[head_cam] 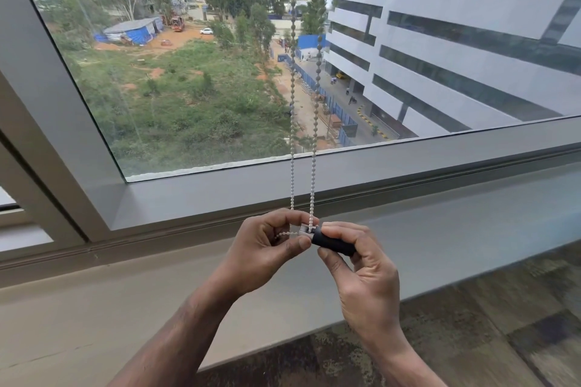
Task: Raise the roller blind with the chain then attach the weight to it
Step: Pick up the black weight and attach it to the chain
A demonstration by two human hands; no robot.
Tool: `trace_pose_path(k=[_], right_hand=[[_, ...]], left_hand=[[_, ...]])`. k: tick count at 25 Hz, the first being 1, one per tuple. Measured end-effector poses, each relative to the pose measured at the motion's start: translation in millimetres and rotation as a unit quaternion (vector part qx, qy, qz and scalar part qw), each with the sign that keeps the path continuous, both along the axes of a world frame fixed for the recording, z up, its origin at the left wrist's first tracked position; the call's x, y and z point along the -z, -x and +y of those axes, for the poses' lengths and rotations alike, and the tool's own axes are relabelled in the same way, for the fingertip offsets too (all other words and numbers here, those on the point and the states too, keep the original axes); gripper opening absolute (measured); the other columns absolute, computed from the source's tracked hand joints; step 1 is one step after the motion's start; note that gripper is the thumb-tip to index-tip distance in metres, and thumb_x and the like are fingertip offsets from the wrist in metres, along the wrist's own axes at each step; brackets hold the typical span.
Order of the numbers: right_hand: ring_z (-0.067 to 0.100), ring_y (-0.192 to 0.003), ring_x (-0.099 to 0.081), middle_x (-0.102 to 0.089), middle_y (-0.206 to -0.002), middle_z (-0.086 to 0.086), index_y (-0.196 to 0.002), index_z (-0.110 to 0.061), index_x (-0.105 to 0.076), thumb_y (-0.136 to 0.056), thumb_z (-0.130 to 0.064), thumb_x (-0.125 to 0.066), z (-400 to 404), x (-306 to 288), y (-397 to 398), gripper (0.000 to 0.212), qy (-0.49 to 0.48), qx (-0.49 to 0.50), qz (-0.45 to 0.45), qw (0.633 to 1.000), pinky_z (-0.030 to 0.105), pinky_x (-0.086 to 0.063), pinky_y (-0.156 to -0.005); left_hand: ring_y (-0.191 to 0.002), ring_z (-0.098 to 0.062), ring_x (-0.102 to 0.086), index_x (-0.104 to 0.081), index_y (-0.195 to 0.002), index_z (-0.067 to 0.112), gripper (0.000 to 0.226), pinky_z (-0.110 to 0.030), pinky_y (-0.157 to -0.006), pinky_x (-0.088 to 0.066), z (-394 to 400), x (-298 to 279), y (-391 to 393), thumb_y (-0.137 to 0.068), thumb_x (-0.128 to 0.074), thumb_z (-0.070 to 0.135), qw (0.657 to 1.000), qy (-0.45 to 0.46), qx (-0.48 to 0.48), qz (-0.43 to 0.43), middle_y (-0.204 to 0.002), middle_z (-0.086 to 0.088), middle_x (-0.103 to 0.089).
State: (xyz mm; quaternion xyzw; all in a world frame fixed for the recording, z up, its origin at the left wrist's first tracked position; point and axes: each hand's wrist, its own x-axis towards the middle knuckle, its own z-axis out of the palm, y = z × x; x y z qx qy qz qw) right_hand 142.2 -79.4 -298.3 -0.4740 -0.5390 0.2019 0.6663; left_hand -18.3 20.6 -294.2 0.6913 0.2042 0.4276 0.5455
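Observation:
Two strands of a white bead chain (293, 97) hang down in front of the window, from the top of the view to my hands. The blind itself is out of view. The weight (330, 241) is a short black cylinder with a silver slotted end, held level. My right hand (361, 270) grips its black body. My left hand (267, 248) pinches the chain's bottom loop at the silver end, where the right strand enters the slot. A short bit of chain sticks out left between my fingers.
A grey window frame (314, 179) and a wide grey sill (125, 286) lie below the glass. Patterned carpet (471, 339) shows at the lower right. Outside are a green lot and a tall white building.

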Motion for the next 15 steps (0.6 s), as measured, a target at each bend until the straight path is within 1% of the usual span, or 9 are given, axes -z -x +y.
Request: trace_pose_path(k=[3,6,10,13,14,15], right_hand=[[0.024,-0.107,-0.074,-0.075,-0.112,-0.003,-0.108,-0.021,-0.076,-0.082,0.007,-0.078,1.4,0.9,1.1,0.038,-0.007,0.017,-0.013,1.0,0.033,-0.061,-0.092],[0.023,-0.106,-0.075,-0.077,-0.111,-0.003,-0.108,-0.02,-0.077,-0.082,0.005,-0.078,3.1,0.7,3.2,0.036,-0.008,0.021,0.003,1.0,0.033,-0.061,-0.091],[0.023,-0.104,-0.077,-0.079,-0.109,0.001,-0.107,-0.016,-0.078,-0.081,0.011,-0.078,3.4,1.4,5.0,0.038,0.008,0.006,0.038,0.999,0.032,-0.061,-0.092],[0.02,-0.1,-0.079,-0.083,-0.104,0.003,-0.106,-0.015,-0.078,-0.081,0.011,-0.077,1.6,0.0,6.3,0.036,0.04,-0.023,0.11,0.993,0.026,-0.061,-0.089],[0.017,-0.099,-0.079,-0.083,-0.103,0.001,-0.106,-0.015,-0.078,-0.081,0.009,-0.077,1.5,-1.2,6.2,0.035,0.05,-0.032,0.129,0.99,0.023,-0.061,-0.087],[0.015,-0.098,-0.08,-0.084,-0.102,-0.001,-0.105,-0.015,-0.078,-0.081,0.009,-0.077,1.6,-2.1,6.4,0.034,0.058,-0.036,0.136,0.988,0.02,-0.061,-0.085]], left_hand=[[-0.095,-0.011,-0.071,-0.077,-0.112,0.009,0.023,-0.025,-0.081,-0.056,1.8,-1.6,1.3,-0.089,-0.077,0.012,1.0,-0.005,-0.001,0.001,-0.107,-0.002,-0.078],[-0.093,-0.01,-0.071,-0.075,-0.112,0.001,0.024,-0.023,-0.08,-0.055,4.6,-2.7,1.3,-0.089,-0.076,0.004,1.0,-0.019,-0.004,0.002,-0.104,-0.003,-0.077],[-0.094,-0.013,-0.071,-0.076,-0.112,0.002,0.024,-0.024,-0.08,-0.054,6.2,-3.6,2.6,-0.088,-0.076,0.003,1.0,-0.031,-0.004,0.001,-0.104,-0.015,-0.074],[-0.088,-0.018,-0.069,-0.078,-0.111,0.011,0.023,-0.03,-0.074,-0.054,6.6,-3.1,5.9,-0.089,-0.077,0.007,0.999,-0.041,0.0,0.004,-0.102,-0.012,-0.074],[-0.084,-0.023,-0.069,-0.078,-0.111,0.014,0.023,-0.033,-0.07,-0.054,7.3,-2.3,7.0,-0.089,-0.077,0.01,0.999,-0.048,-0.003,0.009,-0.101,-0.01,-0.074],[-0.077,-0.033,-0.066,-0.078,-0.111,0.016,0.023,-0.041,-0.065,-0.052,8.2,-1.7,8.1,-0.089,-0.078,0.014,0.998,-0.055,-0.009,0.017,-0.101,-0.008,-0.074]])
